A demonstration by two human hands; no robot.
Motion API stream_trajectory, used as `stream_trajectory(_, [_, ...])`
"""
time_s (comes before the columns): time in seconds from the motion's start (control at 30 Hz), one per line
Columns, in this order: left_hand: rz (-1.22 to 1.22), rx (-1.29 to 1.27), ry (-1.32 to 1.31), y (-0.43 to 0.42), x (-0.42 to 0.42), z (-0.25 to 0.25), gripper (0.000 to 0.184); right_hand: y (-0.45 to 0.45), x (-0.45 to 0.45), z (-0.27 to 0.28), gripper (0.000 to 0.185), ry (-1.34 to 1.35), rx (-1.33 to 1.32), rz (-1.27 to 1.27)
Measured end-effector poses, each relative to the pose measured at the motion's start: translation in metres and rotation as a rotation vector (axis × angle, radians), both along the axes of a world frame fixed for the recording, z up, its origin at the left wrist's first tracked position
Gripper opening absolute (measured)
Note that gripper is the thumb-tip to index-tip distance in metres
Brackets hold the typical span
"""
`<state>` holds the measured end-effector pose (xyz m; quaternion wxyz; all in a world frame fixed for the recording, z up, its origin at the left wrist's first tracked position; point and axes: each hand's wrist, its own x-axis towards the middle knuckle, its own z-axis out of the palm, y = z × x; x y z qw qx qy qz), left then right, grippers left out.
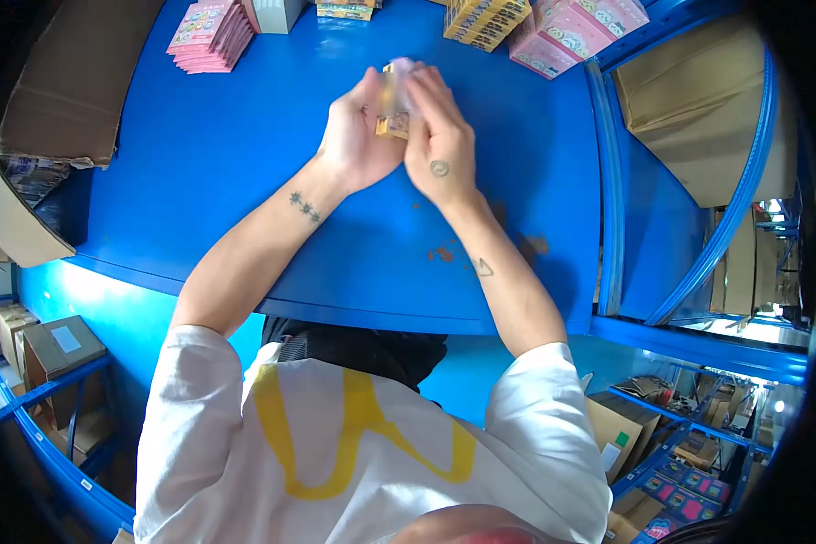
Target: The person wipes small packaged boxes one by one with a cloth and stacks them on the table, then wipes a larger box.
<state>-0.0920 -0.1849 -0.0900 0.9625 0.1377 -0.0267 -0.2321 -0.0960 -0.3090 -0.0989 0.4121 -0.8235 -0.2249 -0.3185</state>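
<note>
Between my two hands, above the blue surface, is a small yellow printed box [393, 126]. My left hand [361, 140] cradles it from the left, palm turned up and thumb pointing away from me. My right hand [442, 136] closes in from the other side, its fingers bent over the box's far part. That far part is smeared by motion, with something pale or shiny at its top that I cannot make out. The fingers partly hide the box, so whether it is one piece or a stack does not show.
On the blue shelf surface [245, 145], pink packets [210, 36] are stacked at the far left. Yellow boxes [487, 20] and pink boxes [571, 34] stand at the far right. An open cardboard box [68, 82] borders the left, and a blue metal upright [610, 199] the right.
</note>
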Motion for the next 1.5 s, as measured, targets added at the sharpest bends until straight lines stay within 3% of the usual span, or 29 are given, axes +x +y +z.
stream_trajectory(0.13, [-0.063, 0.018, -0.133, 0.010, 0.006, 0.002, 0.061, 0.016, -0.021, 0.016, 0.049, -0.097, -0.063, 0.381])
stream_trajectory(0.2, [-0.048, 0.029, -0.112, 0.007, 0.007, 0.003, 0.059, 0.014, -0.014, 0.018, 0.051, -0.126, -0.133, 0.400])
stream_trajectory(0.33, [0.032, 0.057, -0.056, 0.010, 0.006, 0.014, 0.054, -0.027, 0.012, 0.009, 0.049, -0.077, 0.030, 0.232])
stream_trajectory(0.4, [0.084, 0.345, -0.149, 0.015, 0.001, 0.029, 0.051, -0.043, 0.020, 0.001, 0.048, -0.079, 0.052, 0.166])
stream_trajectory(0.47, [0.127, 0.652, -0.246, 0.020, 0.002, 0.045, 0.048, -0.049, 0.020, -0.005, 0.046, 0.338, 0.178, -0.010])
stream_trajectory(0.57, [0.425, 1.225, -0.402, 0.039, 0.043, 0.077, 0.047, -0.044, 0.028, -0.003, 0.043, 0.275, 0.207, 0.023])
stream_trajectory(0.7, [0.720, 2.035, -0.701, 0.047, 0.129, 0.112, 0.059, -0.049, 0.022, -0.009, 0.039, 0.259, 0.170, 0.069])
stream_trajectory(0.73, [0.714, 2.043, -0.711, 0.046, 0.145, 0.118, 0.059, -0.048, 0.023, -0.010, 0.039, 0.252, 0.170, 0.077])
stream_trajectory(0.8, [0.569, 2.411, -0.575, 0.041, 0.170, 0.127, 0.062, -0.047, 0.024, -0.008, 0.038, 0.236, 0.173, 0.087])
stream_trajectory(1.0, [0.444, 2.588, -0.683, 0.033, 0.199, 0.133, 0.060, -0.049, 0.022, -0.007, 0.036, 0.285, 0.188, 0.093])
stream_trajectory(1.3, [0.389, 2.745, -0.632, 0.030, 0.218, 0.129, 0.062, -0.049, 0.026, -0.007, 0.038, 0.317, 0.211, 0.126])
stream_trajectory(1.5, [0.318, 2.681, -0.587, 0.028, 0.217, 0.128, 0.065, -0.048, 0.027, -0.010, 0.036, 0.302, 0.195, 0.128])
